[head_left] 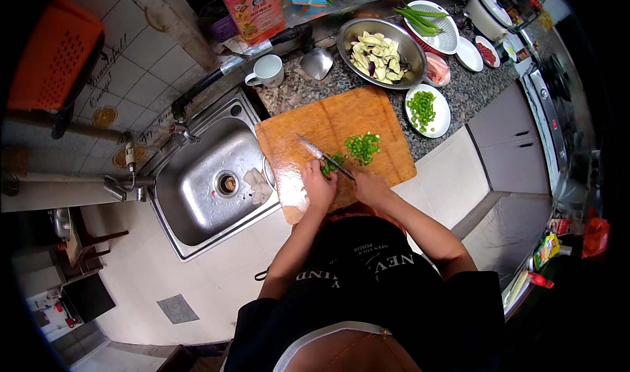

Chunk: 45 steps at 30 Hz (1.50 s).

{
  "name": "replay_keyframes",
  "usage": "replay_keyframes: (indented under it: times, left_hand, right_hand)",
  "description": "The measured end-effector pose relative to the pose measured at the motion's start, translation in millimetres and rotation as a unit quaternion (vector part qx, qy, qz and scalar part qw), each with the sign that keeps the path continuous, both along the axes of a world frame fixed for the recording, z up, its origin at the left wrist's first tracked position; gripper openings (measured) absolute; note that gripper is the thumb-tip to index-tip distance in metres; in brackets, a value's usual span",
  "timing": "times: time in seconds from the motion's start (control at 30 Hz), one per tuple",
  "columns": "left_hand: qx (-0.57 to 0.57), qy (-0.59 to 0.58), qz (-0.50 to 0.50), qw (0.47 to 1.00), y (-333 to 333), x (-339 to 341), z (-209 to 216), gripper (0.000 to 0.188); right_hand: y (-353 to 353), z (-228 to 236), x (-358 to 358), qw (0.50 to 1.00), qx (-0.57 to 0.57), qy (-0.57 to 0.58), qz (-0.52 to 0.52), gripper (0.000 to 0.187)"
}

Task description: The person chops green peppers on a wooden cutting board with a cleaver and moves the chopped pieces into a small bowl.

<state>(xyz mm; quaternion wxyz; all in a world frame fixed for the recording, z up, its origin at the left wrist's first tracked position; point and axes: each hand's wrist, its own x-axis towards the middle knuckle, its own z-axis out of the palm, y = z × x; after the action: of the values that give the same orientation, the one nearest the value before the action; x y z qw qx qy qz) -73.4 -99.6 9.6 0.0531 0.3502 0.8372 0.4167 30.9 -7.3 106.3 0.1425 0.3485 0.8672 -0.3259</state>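
My right hand [369,187] is closed round the handle of a kitchen knife [321,154], whose blade slants up and left over the wooden cutting board [295,126]. Close beside the blade, my left hand [319,186] has its fingers curled down on some green pepper [333,163] at the board's near edge. Right of the blade lies a small heap of chopped green pepper [363,149]. More chopped pieces fill a white plate [441,124] to the right of the board. My fingers partly hide the pepper under them.
Left of the board is a steel sink [187,175] with pale pieces inside. Behind stand a mug [267,71], a spatula [317,63], a steel bowl [412,47] of cut eggplant and a white colander [449,39] with long green peppers. A stove [550,119] is far right.
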Motion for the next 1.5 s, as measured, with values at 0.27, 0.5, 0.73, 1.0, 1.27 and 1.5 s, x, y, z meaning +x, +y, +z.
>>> replay_keyframes:
  times: [0.27, 0.5, 0.73, 1.0, 1.27, 1.5]
  left_hand:
    - [0.045, 0.002, -0.073, 0.996, -21, -15, 1, 0.012]
    - [0.03, 0.012, -0.1, 0.994, -21, -20, 0, 0.009]
    - [0.015, 0.021, -0.097, 0.995, -21, -20, -2, 0.009]
    - [0.003, -0.01, -0.094, 0.996, -24, -18, -1, 0.009]
    - [0.031, -0.021, -0.079, 0.996, -27, -21, -3, 0.011]
    - [0.046, -0.006, -0.08, 0.996, -24, -19, 2, 0.011]
  right_hand:
    - [-3, 6, -3, 0.998, -0.004, -0.06, 0.014, 0.032]
    - [2, -22, -4, 0.998, 0.045, 0.035, 0.02, 0.03]
    - [-1, 4, 7, 0.996, 0.051, 0.01, 0.071, 0.031]
    - [-9, -10, 7, 0.997, 0.038, 0.064, 0.003, 0.021]
    - [1, 23, -10, 0.999, -0.005, 0.047, 0.02, 0.023]
    - [-3, -2, 8, 0.998, 0.002, 0.006, 0.059, 0.023]
